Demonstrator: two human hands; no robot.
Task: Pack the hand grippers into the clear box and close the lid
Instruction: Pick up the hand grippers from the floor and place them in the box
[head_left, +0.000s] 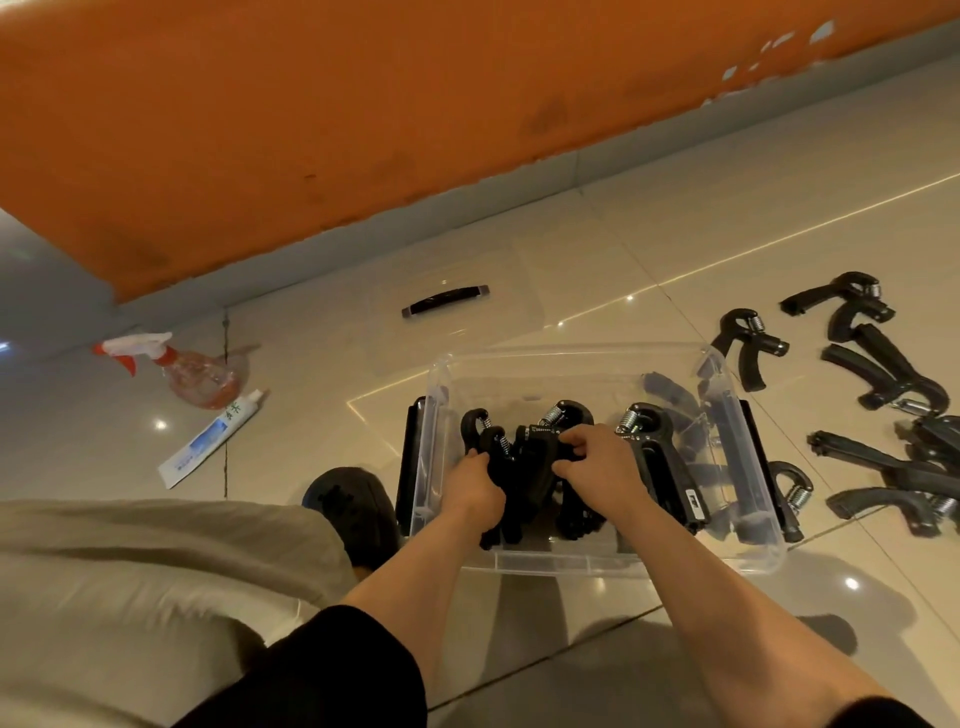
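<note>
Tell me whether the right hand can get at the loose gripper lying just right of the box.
Probably yes. The right hand is busy gripping grippers inside the clear box, but the loose gripper lies on open floor beyond the low wall, uncovered.

tiled floor (675, 218) (box (597, 564), grippers (883, 374), lid (447, 301))

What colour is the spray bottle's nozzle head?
White with a red trigger, on the spray bottle; seen in the head view.

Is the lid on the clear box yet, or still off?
Off. The clear plastic box is open-topped, both hands inside; the transparent lid with dark handle lies on the floor behind it.
</note>
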